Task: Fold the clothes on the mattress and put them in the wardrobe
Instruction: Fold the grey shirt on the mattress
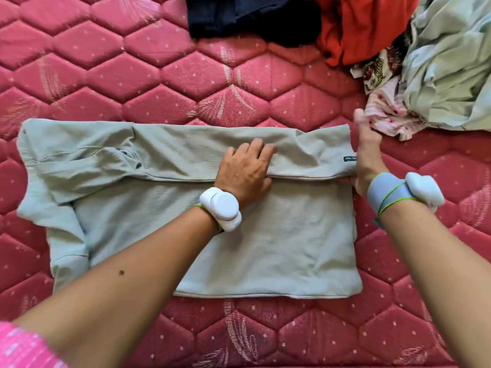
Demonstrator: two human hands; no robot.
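Note:
A pale grey-green T-shirt (265, 248) lies spread on the red quilted mattress (132, 75). Its far side is folded over toward me, forming a long band across the top. My left hand (244, 171) rests flat, palm down, on the edge of that folded band near the middle. My right hand (365, 152) stands on edge at the shirt's right side, fingers open, thumb near the fold's end by a small dark label (349, 158). Neither hand grips cloth that I can see. The sleeves bunch at the left.
A pile of unfolded clothes sits at the far right: a dark navy garment (252, 17), an orange-red one (364, 25), a pale green one (451, 75) and a floral patterned piece (385, 112). White sensors are strapped to both wrists. No wardrobe is in view.

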